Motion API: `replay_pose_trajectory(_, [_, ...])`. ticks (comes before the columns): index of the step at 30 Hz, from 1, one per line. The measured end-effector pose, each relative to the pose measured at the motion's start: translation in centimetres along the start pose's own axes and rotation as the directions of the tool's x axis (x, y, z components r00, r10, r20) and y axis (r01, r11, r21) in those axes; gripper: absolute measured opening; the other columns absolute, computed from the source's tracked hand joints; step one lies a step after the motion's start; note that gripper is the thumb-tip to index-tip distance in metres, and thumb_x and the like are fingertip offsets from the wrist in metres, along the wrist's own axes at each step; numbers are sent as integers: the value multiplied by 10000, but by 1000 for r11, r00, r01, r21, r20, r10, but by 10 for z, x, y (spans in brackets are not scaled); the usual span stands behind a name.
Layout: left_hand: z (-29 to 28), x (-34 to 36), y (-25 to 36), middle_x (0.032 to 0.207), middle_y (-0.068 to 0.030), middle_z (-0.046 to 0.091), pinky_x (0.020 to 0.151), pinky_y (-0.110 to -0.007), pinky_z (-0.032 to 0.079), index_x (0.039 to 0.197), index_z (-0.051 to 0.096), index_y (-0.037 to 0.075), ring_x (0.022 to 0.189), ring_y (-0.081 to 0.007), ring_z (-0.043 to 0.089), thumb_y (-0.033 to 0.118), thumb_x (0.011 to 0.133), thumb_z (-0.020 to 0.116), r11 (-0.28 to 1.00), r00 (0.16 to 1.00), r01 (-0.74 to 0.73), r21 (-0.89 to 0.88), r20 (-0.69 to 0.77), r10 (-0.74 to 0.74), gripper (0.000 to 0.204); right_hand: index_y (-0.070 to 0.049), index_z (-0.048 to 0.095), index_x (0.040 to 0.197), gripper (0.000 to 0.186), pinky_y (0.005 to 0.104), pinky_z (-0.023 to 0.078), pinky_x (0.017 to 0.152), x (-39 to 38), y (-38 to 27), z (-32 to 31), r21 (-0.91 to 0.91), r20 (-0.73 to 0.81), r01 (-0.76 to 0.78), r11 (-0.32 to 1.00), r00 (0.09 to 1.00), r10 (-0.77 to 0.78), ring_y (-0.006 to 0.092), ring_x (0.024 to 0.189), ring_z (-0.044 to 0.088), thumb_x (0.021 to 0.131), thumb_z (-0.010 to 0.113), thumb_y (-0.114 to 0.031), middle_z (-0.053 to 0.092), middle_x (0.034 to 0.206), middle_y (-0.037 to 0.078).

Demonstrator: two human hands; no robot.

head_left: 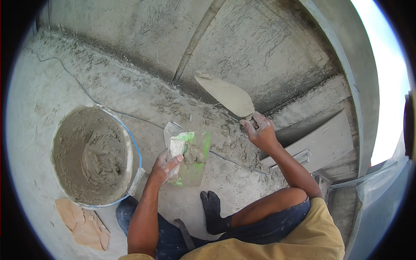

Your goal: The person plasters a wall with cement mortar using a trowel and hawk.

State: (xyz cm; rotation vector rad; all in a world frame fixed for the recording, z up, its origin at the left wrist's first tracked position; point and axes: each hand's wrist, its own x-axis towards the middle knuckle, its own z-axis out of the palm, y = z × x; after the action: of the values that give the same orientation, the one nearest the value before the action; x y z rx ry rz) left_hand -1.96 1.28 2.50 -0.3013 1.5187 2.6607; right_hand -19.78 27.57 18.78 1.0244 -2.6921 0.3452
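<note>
My right hand (262, 131) is closed round the handle of a pointed trowel (229, 96). Its blade is coated in grey mortar and reaches up and left, close to the foot of the wall (260, 47). In my left hand (164, 167) is a plastering float (197, 174) with green patches, gripped by its pale, mortar-caked handle. A small lump of mortar (193, 155) shows on the float. Left of that hand stands a round bucket (130, 149) with a blue band near its rim, partly filled with wet mortar (104, 156).
A thin cable (143, 118) crosses the mortar-strewn floor and passes behind the float. Torn brown paper (84, 225) lies below the bucket. At the right, a long flat board with a handle (320, 143) leans by the wall, near plastic sheeting (383, 186). My foot (211, 214) is below the float.
</note>
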Motion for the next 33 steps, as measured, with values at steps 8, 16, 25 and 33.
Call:
replay_pose_trajectory(8, [-13,6,5,1103,-89,636,927,-305,423,1224,583,-24,1016,-172,574,295,884,661,999,990,-6,54,-142,14,473,40,582,836,305,388,445,619,121,2,-162,-206,-457,-120,971,889,13,317,612,555,886,670,-248,576,686,196])
replay_pose_trajectory(16, [-14,15,-7,1091,-87,642,920,-307,423,1213,587,-30,1004,-173,576,286,895,645,997,988,-36,63,-145,44,452,55,581,805,359,378,424,616,161,-12,-191,-160,-458,-229,960,879,134,247,595,481,890,666,-284,542,658,184])
replay_pose_trajectory(25, [-16,11,0,1070,-91,648,906,-310,432,1203,593,-30,981,-170,581,293,890,653,992,985,2,126,-171,20,454,37,568,780,350,386,404,564,107,16,-178,-242,-465,-178,954,884,47,274,541,444,878,679,-280,514,610,152])
replay_pose_trajectory(33, [-14,12,-1,1038,-85,651,884,-304,440,1173,598,-35,947,-166,589,301,886,668,988,983,17,150,-183,11,447,36,617,830,401,441,460,641,207,-14,-173,-323,-509,-50,945,851,-129,400,654,578,881,658,-359,605,692,221])
